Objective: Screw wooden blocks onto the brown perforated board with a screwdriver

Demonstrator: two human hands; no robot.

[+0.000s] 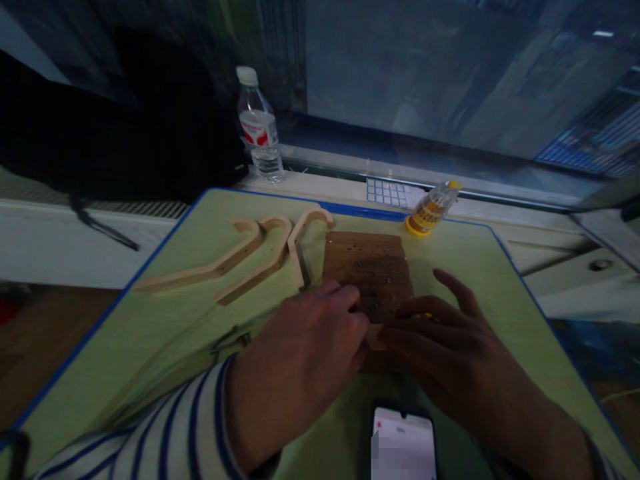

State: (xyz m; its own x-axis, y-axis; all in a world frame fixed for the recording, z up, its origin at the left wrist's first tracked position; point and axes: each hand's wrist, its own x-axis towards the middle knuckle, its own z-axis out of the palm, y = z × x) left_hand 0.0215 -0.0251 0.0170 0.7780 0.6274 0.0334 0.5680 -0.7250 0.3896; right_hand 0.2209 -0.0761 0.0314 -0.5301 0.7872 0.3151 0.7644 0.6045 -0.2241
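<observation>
A dark brown wooden board (367, 260) with small holes lies flat on the table. At its near edge, between my hands, a small light-wood piece (375, 337) shows, mostly covered by fingers. My left hand (313, 347) is closed around the left end of that piece, knuckles up. From the right, the fingertips of my right hand (450, 353) pinch its other end, with one finger raised away. Something small and yellow shows beside the right fingers. Left of the board lie three bent light-wood hooks (240, 250) (273, 263) (300, 247).
A phone (404, 443) with a lit screen lies close to me. A small yellow-capped bottle (431, 210) stands at the table's back edge. Behind it, a water bottle (263, 143) stands on the sill beside a black bag (165, 133). Thin metal pieces (233, 340) lie near my left wrist.
</observation>
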